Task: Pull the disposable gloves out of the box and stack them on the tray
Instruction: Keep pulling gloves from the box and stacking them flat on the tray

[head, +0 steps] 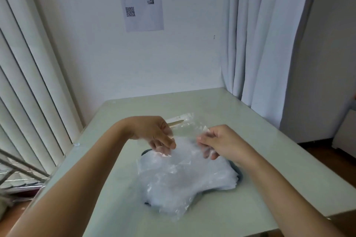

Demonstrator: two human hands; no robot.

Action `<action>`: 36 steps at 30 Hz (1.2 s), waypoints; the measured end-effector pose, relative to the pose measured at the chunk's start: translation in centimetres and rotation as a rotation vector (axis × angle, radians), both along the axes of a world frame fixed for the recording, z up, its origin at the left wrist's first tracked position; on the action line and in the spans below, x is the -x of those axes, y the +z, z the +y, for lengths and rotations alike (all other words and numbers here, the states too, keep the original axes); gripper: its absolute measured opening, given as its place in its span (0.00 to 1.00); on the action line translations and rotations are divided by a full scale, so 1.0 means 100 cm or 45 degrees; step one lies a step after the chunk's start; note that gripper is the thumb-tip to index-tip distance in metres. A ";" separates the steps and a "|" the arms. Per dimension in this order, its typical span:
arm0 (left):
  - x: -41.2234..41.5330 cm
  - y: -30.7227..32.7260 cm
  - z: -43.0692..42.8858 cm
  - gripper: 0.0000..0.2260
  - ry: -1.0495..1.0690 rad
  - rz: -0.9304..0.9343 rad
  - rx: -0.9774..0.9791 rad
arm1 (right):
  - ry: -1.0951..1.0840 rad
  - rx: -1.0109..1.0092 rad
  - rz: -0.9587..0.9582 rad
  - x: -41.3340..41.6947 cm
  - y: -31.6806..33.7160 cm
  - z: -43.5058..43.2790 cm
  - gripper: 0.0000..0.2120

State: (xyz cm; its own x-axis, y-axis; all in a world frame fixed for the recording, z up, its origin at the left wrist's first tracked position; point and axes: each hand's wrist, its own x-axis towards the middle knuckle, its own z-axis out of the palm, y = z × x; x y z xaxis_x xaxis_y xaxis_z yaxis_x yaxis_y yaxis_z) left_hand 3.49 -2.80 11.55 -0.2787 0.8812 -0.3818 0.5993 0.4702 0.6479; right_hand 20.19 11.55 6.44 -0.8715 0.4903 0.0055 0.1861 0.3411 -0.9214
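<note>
A glossy, pale green worktop (269, 140) carries a rumpled heap of clear, crinkly plastic gloves (185, 184). The heap nearly buries a dark rounded tray (239, 176), whose rim shows only at the edges. Above the heap's far side, the left hand (154, 132) and right hand (219, 140) each close their grip in a pinch on one thin transparent film glove (185, 146) stretched between them. Just beyond lies a flat clear packet with a tan strip (185, 121).
</note>
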 end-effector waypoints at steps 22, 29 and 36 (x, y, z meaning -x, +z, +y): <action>-0.027 -0.097 0.045 0.23 -0.073 0.840 -0.308 | -0.383 -0.429 -0.467 -0.008 -0.088 0.031 0.06; -0.032 -0.127 0.039 0.20 -0.129 0.814 -0.187 | -0.493 -0.668 -0.610 -0.012 -0.079 0.034 0.06; -0.041 -0.131 0.041 0.18 -0.155 0.943 -0.217 | -0.501 -0.954 -0.118 -0.005 -0.048 0.020 0.13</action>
